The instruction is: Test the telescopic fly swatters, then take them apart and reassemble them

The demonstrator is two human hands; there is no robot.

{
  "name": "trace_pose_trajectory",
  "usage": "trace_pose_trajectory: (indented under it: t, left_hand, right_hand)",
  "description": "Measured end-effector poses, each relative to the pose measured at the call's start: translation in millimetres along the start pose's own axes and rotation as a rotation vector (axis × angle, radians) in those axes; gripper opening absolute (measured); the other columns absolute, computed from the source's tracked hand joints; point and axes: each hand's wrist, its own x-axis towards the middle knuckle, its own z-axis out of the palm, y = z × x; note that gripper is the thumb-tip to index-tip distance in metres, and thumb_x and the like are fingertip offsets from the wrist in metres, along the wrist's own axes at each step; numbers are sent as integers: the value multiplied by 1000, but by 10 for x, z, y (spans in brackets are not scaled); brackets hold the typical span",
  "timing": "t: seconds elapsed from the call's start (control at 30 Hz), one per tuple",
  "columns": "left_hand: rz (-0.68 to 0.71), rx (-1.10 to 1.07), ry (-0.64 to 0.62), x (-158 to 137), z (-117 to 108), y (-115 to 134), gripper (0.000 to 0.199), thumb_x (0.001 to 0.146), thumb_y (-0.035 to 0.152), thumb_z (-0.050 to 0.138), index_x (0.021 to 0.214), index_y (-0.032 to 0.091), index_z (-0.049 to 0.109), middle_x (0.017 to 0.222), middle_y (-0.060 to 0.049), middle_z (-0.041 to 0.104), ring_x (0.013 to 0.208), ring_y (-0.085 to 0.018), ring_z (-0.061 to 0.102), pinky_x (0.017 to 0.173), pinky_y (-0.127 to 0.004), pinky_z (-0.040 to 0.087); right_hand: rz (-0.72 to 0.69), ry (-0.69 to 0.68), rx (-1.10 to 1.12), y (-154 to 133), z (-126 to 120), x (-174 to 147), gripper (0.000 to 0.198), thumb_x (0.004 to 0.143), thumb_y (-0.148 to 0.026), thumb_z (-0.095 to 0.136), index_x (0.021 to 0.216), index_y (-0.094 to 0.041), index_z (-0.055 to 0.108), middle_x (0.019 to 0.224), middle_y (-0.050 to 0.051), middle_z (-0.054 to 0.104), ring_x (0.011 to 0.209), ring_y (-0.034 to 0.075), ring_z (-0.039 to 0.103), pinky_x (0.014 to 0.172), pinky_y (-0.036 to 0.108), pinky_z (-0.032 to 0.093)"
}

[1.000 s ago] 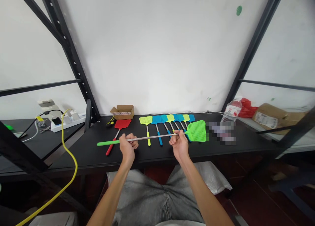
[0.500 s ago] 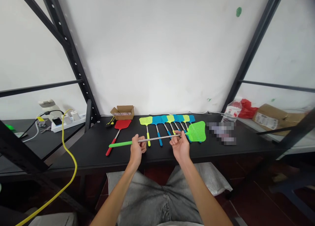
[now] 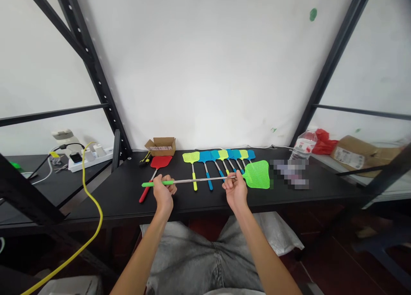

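The left hand (image 3: 163, 191), at the handle–shaft junction half a second earlier, has shifted leftward and now curls closed around the handle (image 3: 168, 183) of the green fly swatter (image 3: 257, 174). The right hand (image 3: 236, 191) pinches the shaft (image 3: 188, 181) near its head. Both forearms reach forward, the swatter nearly level above the black table (image 3: 324, 186).

Green swatter head (image 3: 257, 174): perforated plastic, bright, smooth-looking
Its shaft (image 3: 199, 180): slim metal, shiny; its grip (image 3: 168, 183): smooth, plastic-looking
Red swatter (image 3: 161, 162): plastic head, metallic shaft
Yellow swatter (image 3: 191, 157), blue swatter (image 3: 204, 157): plastic heads, metallic shafts
Tabletop (image 3: 115, 188): smooth, mostly matt
Open box (image 3: 162, 147): matt brown cardboard
Trousers (image 3: 189, 256): faded denim-like cloth
Bottle (image 3: 303, 146): clear glossy plastic
Red bag (image 3: 323, 142): crinkled thin plastic
Shelf frame (image 3: 93, 64): dark metal, perforated upright
Wall (image 3: 205, 72): smooth, matt, a few smudges
Yellow cable (image 3: 101, 213): smooth plastic sheath
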Motion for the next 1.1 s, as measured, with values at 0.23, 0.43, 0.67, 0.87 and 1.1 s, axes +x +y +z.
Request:
trace_pose_trajectory:
  t: [0.23,0.43,0.67,0.87,1.1]
  left_hand:
    - [-37,-22,-39,-55,46,-61,37,83,40,38,54,24,22,46,9,15,35,-7,18,35,-22,18]
    - [-41,14,-52,-85,81,-44,36,84,41,37,55,24,23,45,9,15,34,-7,16,35,-22,17]
    - [-39,89,-175,-216,129,-241,40,87,45,34,56,23,23,46,8,17,37,-8,18,37,-22,17]
    - [-68,139,-249,-283,154,-321,44,88,48,35,54,23,24,46,7,18,38,-8,17,39,-22,16]
    - [-131,218,-336,-359,247,-402,48,89,54,31,52,23,26,45,6,21,39,-8,17,39,-23,14]
  right_hand:
    - [-47,40,-6,12,-2,-5,40,85,-52,57,62,-19,58,43,-6,36,43,9,34,49,27,30]
    - [-67,32,-26,21,-22,9,40,86,-51,56,62,-20,56,44,-7,34,44,9,34,51,28,31]
    - [-65,16,-20,25,-16,9,40,87,-51,57,62,-20,57,44,-7,34,44,9,35,51,28,32]
    - [-59,-4,-43,41,5,-2,42,86,-54,57,62,-20,58,44,-6,36,44,10,36,51,28,33]
    - [-18,-76,-65,76,5,-3,44,84,-58,57,64,-19,61,45,-5,39,45,10,38,51,28,35]
